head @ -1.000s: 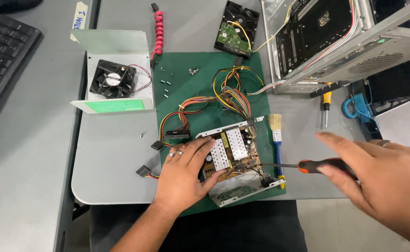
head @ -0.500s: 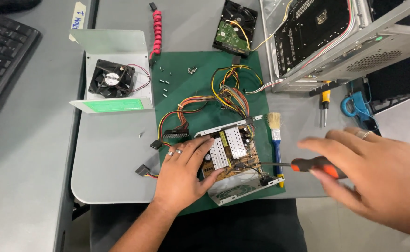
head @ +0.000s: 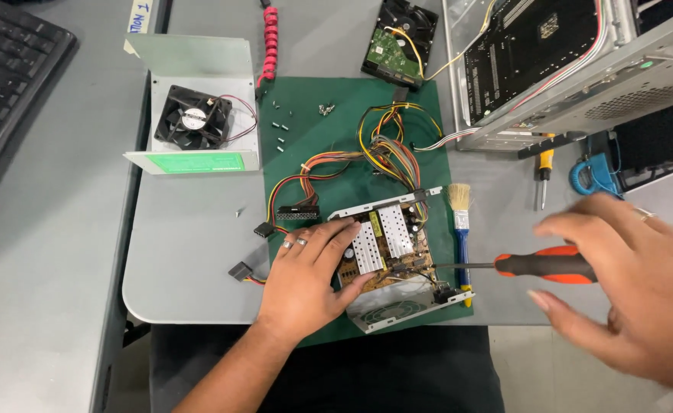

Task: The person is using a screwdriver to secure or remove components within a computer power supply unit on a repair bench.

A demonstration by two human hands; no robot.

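Left hand [head: 306,279] lies flat, fingers spread, pressing on the opened power supply [head: 394,256] on the green mat [head: 329,145], while the right hand [head: 635,287] is clamped around a screwdriver [head: 535,265] whose tip meets the circuit board.

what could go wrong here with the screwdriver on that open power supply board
The screwdriver tip sits among small parts on the circuit board; a slip might scratch it or jab the left hand pressing right beside it. The right hand looks loose on the handle, so control may be poor. The loose screws on the green mat could roll off and get lost.
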